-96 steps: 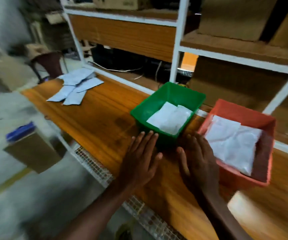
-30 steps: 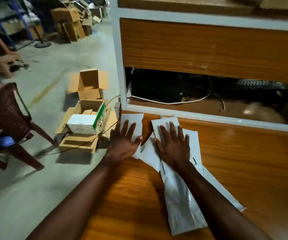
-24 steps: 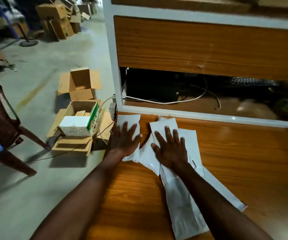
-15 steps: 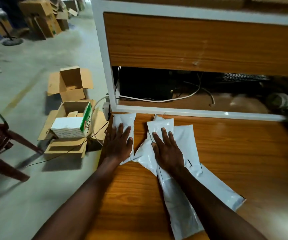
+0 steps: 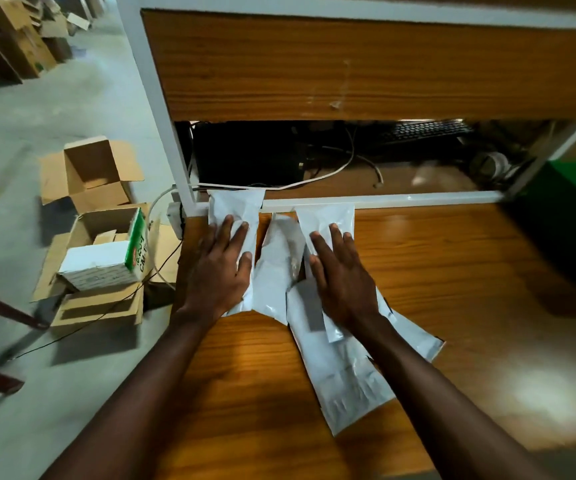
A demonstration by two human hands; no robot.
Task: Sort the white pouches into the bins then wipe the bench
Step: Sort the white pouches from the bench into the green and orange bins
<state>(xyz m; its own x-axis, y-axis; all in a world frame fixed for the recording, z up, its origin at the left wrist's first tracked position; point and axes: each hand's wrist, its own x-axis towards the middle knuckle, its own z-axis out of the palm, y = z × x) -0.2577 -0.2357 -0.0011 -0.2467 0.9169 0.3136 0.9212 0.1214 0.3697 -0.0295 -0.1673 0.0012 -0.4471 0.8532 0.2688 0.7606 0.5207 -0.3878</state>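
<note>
Two hands lie flat, palms down, on a loose spread of white pouches at the left end of the wooden surface (image 5: pixel 452 271). Left hand (image 5: pixel 215 271): fingers straight and slightly spread, pressing the leftmost pouch (image 5: pixel 232 207), whose far end overlaps the white frame rail (image 5: pixel 383 199) at the back of the surface. Right hand (image 5: pixel 343 275): fingers likewise straight and spread, pressing a second pouch (image 5: pixel 328 216) that reaches up to the same rail. Neither grip pinches or curls around anything. Between the hands lies a crumpled pouch (image 5: pixel 279 268), touching the pouches on either side. Long pouches (image 5: pixel 345 382) extend toward the viewer beneath the right forearm, overlapping one another. A green bin (image 5: pixel 573 209) stands at the right edge of view, well apart from the pouches; its contents are not visible. Behind the rail, a lower shelf holds cables and a dark keyboard (image 5: pixel 428 128). Open cardboard boxes (image 5: pixel 99 216) sit on the concrete floor, left of the surface.
</note>
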